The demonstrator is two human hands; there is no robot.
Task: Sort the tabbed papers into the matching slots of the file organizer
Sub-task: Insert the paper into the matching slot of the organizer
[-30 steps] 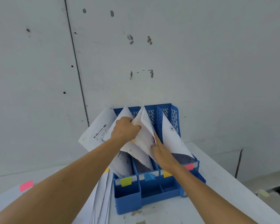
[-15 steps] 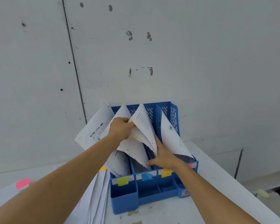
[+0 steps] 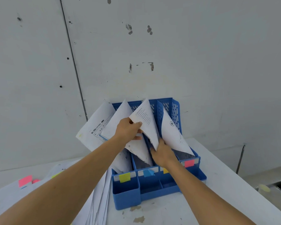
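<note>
A blue file organizer [image 3: 154, 194] stands against the wall, its slots labelled by a yellow tab [image 3: 124, 177], a blue tab [image 3: 148, 172], a partly hidden yellow tab [image 3: 165, 170] and a pink tab [image 3: 189, 163]. My left hand [image 3: 128, 130] pinches the upper edge of a printed sheet [image 3: 146, 122] standing over the middle slots. My right hand [image 3: 162, 152] holds that sheet's lower corner at the organizer's front. More sheets lean in the left slot [image 3: 120, 122] and the right slot [image 3: 173, 135].
A sheet with printed text [image 3: 96, 129] leans out to the organizer's left. A loose stack of papers [image 3: 97, 200] lies on the white table, with pink tabs [image 3: 25, 180] at the far left. The table's right edge [image 3: 243, 189] drops off nearby.
The held sheet has swung more upright and rightward over the middle slots. My right hand has slid up along its lower corner. The view has tilted slightly.
</note>
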